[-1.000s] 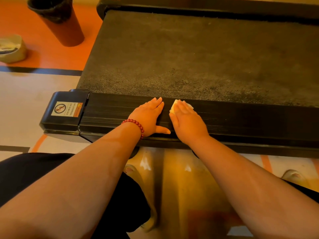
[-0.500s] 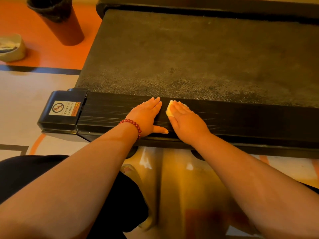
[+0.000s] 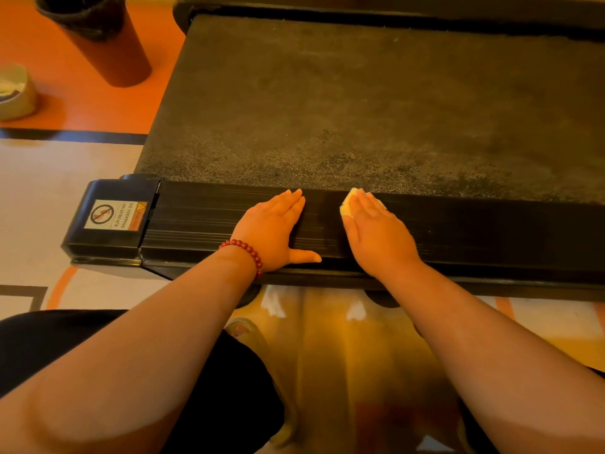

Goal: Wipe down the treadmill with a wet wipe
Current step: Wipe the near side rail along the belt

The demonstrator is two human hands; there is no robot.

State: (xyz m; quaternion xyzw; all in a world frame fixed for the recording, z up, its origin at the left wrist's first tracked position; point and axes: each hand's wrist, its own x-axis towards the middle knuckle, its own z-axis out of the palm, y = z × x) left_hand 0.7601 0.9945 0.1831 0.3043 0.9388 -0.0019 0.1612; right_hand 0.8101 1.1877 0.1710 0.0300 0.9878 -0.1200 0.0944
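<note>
Pressing a pale wet wipe (image 3: 346, 206) onto the black ribbed treadmill rail (image 3: 203, 217), the right hand (image 3: 379, 239) lies flat; the left hand (image 3: 271, 231) rests flat nearby. Both grips are released.

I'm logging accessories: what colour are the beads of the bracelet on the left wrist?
The bracelet has dark red beads; the head view shows it best.

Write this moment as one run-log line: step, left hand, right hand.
step: wipe side rail | left hand: flat on rail, empty | right hand: flat, pressing wet wipe onto rail
</note>
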